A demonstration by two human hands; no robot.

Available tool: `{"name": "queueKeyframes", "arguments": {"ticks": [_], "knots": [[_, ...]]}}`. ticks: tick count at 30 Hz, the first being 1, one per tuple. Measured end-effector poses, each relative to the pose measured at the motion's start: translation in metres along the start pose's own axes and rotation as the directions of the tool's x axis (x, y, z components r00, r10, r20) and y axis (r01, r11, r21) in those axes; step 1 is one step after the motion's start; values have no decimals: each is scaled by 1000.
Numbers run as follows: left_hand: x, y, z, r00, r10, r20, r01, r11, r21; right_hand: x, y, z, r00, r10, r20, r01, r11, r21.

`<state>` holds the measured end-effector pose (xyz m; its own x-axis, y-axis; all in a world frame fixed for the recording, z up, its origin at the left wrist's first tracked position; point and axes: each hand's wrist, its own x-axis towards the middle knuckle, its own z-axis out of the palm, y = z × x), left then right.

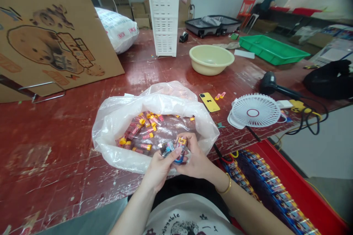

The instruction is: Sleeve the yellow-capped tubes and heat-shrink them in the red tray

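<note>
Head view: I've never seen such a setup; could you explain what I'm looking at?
There is no machine: a camera worn on a person's head looks forward and down at two bare hands. The left hand and right hand hold small shiny items, one blue and yellow, too blurred to identify, over the near edge of a translucent white plastic bag. It sits open on a worn red table, with small clear tubes with yellow caps inside. Nearby lie a yellow phone, a round white fan and a pale yellow plastic basin.
</note>
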<state>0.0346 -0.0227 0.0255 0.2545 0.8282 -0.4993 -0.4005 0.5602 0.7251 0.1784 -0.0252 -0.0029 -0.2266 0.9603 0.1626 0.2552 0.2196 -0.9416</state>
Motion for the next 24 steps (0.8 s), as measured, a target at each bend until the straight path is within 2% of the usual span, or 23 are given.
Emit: {"name": "queueKeyframes", "arguments": {"ticks": [15, 18, 24], "knots": [[5, -7, -3, 1000, 17, 4, -17, 999, 29, -3, 6, 0, 999, -23, -29, 24, 999, 41], [6, -8, -3, 1000, 17, 3, -17, 999, 33, -2, 1, -1, 999, -21, -41, 22, 1000, 8], [4, -5, 4, 998, 55, 20, -56, 996, 63, -4, -10, -8, 987, -70, -145, 54, 992, -111]]}}
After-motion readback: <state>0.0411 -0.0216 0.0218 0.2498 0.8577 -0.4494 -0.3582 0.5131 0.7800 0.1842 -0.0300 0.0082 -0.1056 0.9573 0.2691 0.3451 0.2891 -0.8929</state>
